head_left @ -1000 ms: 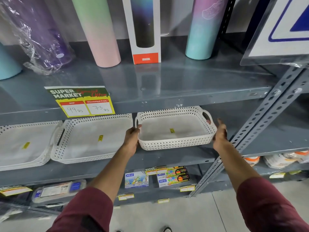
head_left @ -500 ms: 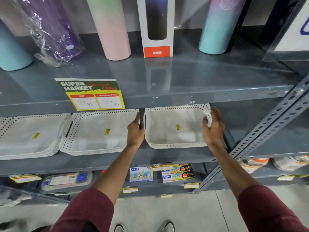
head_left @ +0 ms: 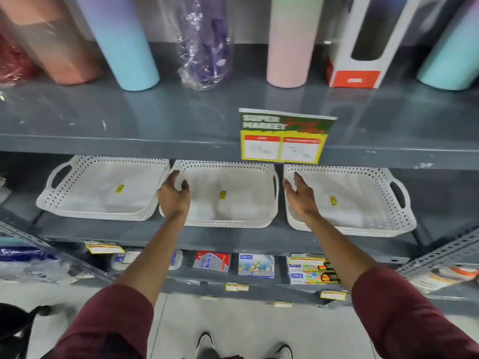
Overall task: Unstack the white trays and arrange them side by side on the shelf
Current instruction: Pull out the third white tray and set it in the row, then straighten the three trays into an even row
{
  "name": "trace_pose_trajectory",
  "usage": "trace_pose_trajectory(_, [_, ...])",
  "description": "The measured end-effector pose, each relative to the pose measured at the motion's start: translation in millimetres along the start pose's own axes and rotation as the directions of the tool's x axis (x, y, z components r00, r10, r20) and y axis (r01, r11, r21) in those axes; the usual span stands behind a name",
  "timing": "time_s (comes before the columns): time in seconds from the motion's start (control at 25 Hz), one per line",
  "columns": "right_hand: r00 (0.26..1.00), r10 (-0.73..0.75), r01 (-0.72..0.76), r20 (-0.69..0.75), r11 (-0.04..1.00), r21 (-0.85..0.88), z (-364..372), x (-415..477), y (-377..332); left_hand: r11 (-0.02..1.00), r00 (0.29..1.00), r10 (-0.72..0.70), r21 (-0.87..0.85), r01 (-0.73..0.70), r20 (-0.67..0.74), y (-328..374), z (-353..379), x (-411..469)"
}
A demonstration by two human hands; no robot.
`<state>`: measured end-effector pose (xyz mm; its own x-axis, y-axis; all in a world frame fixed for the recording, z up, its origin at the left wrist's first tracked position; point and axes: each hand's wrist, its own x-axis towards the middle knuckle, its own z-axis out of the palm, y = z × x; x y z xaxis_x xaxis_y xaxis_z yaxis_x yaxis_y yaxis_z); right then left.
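Note:
Three white perforated trays stand side by side on the grey middle shelf [head_left: 233, 240]: a left tray [head_left: 98, 193], a middle tray [head_left: 241, 211] and a right tray [head_left: 363, 213]. Each has a small yellow sticker inside. The left tray shows layered rims along its front edge. My left hand [head_left: 173, 196] curls over the left rim of the middle tray, thumb inside. My right hand [head_left: 300, 196] is spread flat over the left rim of the right tray, beside the gap between the two trays, with nothing in it.
A green and yellow price sign [head_left: 283, 137] hangs from the upper shelf edge just above the trays. Tall tumblers and a boxed bottle [head_left: 357, 47] stand on the upper shelf. Stationery packs [head_left: 256, 265] fill the lower shelf. A slotted upright [head_left: 440, 251] is at right.
My view has swung left. Both hands let go of the right tray and shifted left; the left hand now holds the middle tray's left rim, and the right hand is over the right tray's left rim.

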<state>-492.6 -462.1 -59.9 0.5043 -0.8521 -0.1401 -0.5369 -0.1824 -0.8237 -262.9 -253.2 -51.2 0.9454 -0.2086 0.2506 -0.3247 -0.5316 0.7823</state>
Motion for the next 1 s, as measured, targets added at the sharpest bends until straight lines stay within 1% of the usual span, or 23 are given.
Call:
trace_pose_trajectory(0.04, [1.000, 0.022, -0.022, -0.006, 1.000, 0.005, 1.7, 1.0, -2.5, 0.998, 0.999, -0.048, 0.041, 0.048, 0.011, -7.1, -2.0, 7.3])
trace_pose_trajectory(0.08, [0.999, 0.050, -0.050, -0.012, 0.999, 0.005, 19.0, 2.1, -13.1, 0.991, 0.992, -0.113, 0.080, 0.109, 0.050, -25.4, -13.6, 25.6])
trace_pose_trajectory(0.16, [0.987, 0.161, -0.161, -0.005, 0.987, 0.029, 26.8, 7.0, -17.9, 0.961, 0.959, -0.232, 0.190, 0.200, 0.163, -46.8, -17.2, 45.5])
trace_pose_trajectory(0.24, [0.970, 0.244, -0.244, 0.012, 0.970, -0.007, 44.8, 13.7, -25.6, 0.920, 0.886, -0.356, 0.276, 0.277, 0.298, -69.3, -24.3, 73.8])
trace_pose_trajectory(0.28, [0.968, 0.250, -0.250, -0.002, 0.968, -0.028, 48.0, 16.0, -25.8, 0.909, 0.850, -0.395, 0.286, 0.304, 0.350, -74.5, -24.0, 82.3])
trace_pose_trajectory(0.32, [0.969, 0.245, -0.246, -0.025, 0.968, -0.045, 52.1, 17.2, -25.5, 0.909, 0.824, -0.402, 0.281, 0.307, 0.400, -78.4, -23.1, 88.8])
trace_pose_trajectory(0.36, [0.969, 0.240, -0.243, -0.055, 0.968, -0.061, 56.2, 17.1, -25.6, 0.921, 0.811, -0.375, 0.283, 0.269, 0.449, -80.8, -21.0, 94.1])
trace_pose_trajectory(0.44, [0.971, 0.212, -0.226, -0.112, 0.966, -0.129, 61.2, 18.8, -22.7, 0.949, 0.809, -0.262, 0.291, 0.118, 0.527, -78.6, -14.5, 97.5])
trace_pose_trajectory(0.52, [0.979, 0.158, -0.183, -0.128, 0.959, -0.215, 64.4, 20.1, -22.2, 0.956, 0.838, -0.118, 0.291, -0.051, 0.533, -78.1, -7.4, 92.9])
trace_pose_trajectory(0.56, [0.982, 0.128, -0.159, -0.137, 0.956, -0.248, 66.1, 21.0, -21.5, 0.952, 0.852, -0.074, 0.291, -0.094, 0.518, -78.1, -4.9, 88.6])
trace_pose_trajectory(0.68, [0.980, 0.072, -0.129, -0.188, 0.940, -0.316, 71.0, 21.4, -18.6, 0.945, 0.881, -0.043, 0.304, -0.117, 0.471, -78.7, -2.0, 82.2])
trace_pose_trajectory(0.8, [0.974, 0.042, -0.120, -0.222, 0.928, -0.352, 75.9, 22.5, -14.0, 0.938, 0.884, -0.055, 0.326, -0.113, 0.464, -77.6, 1.6, 84.8])
trace_pose_trajectory(1.0, [0.969, 0.076, -0.153, -0.234, 0.931, -0.332, 78.3, 46.8, -19.0, 0.944, 0.898, -0.107, 0.326, -0.043, 0.428, -65.9, 21.0, 97.4])
